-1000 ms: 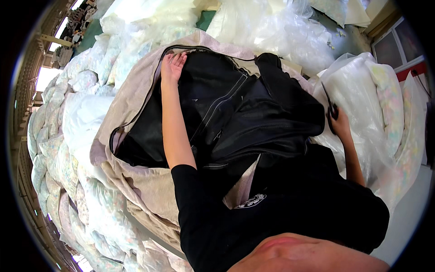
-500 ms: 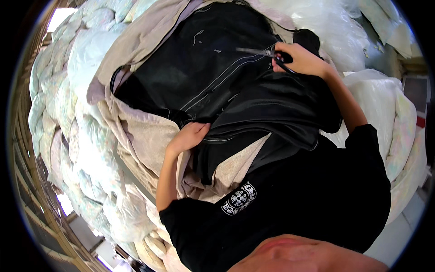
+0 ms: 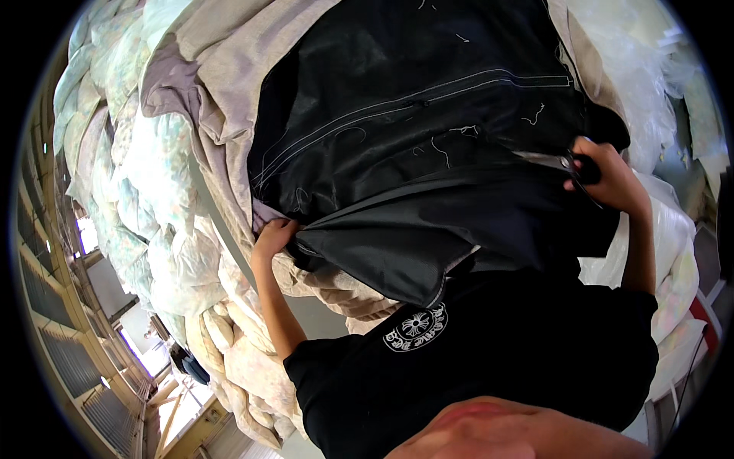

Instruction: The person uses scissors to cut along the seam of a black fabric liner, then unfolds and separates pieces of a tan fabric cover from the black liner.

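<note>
A large beige fabric cover [image 3: 229,38] lies spread with its black lining [image 3: 344,99] showing. Double rows of white stitching cross the lining, and several loose white threads [image 3: 440,151] lie on it. At the cover's left edge, my left hand [image 3: 274,237] is closed on a gathered corner of the black fabric. A fold of that fabric [image 3: 382,245] stretches from there toward my body. My right hand [image 3: 612,177], over the lining's right side, holds black-handled scissors [image 3: 543,158], blades pointing left, close above the cloth.
Stuffed, pale patterned bundles [image 3: 122,191] in clear wrap are piled along the left. Clear plastic-wrapped bundles [image 3: 612,69] stand at the right. A grey surface edge [image 3: 229,237] shows beneath the cover at the left. Building beams and windows appear at lower left.
My left hand has moved left and slightly down with the fabric edge. My right hand and the scissors have shifted right and down. More of the black lining is spread out, showing more loose threads.
</note>
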Action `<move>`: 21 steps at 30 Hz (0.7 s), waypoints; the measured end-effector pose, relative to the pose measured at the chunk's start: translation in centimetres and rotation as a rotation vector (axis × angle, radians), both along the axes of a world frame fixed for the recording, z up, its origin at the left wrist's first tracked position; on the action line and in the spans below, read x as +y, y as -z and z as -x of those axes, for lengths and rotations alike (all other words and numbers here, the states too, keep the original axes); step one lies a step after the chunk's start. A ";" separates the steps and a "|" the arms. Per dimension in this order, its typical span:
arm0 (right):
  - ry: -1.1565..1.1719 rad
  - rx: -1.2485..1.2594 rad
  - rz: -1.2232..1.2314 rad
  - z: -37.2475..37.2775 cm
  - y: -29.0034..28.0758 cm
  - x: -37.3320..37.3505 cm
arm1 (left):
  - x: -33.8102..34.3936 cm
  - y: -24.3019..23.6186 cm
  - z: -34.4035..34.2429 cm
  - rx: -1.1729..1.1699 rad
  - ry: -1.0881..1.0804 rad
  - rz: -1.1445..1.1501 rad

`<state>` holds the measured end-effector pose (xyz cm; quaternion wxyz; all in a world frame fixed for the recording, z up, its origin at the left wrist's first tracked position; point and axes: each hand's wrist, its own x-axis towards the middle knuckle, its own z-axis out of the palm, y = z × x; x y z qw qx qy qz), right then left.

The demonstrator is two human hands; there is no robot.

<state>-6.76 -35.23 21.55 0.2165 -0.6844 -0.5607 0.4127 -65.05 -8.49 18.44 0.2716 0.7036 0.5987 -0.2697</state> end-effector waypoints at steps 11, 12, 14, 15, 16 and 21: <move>0.224 0.000 0.056 -2.5 -0.1 -3.2 | 2.3 -1.7 -25.1 -0.977 0.482 -0.247; 0.246 -0.018 -0.011 -2.4 -0.4 -2.5 | 2.5 -0.8 -26.7 -0.975 0.543 -0.209; 0.266 -0.040 -0.104 -2.3 -1.3 -0.8 | 2.5 0.9 -28.9 -0.895 0.905 -0.296; 0.251 -0.070 -0.131 -2.3 -1.8 0.1 | 2.3 1.6 -29.3 -0.858 0.988 -0.368; 0.210 -0.101 -0.158 -2.3 -2.4 1.1 | 2.1 2.2 -29.6 -0.790 1.066 -0.401; 0.086 0.048 -0.358 0.6 -0.6 6.2 | 1.2 4.1 -29.5 -0.792 1.082 -0.559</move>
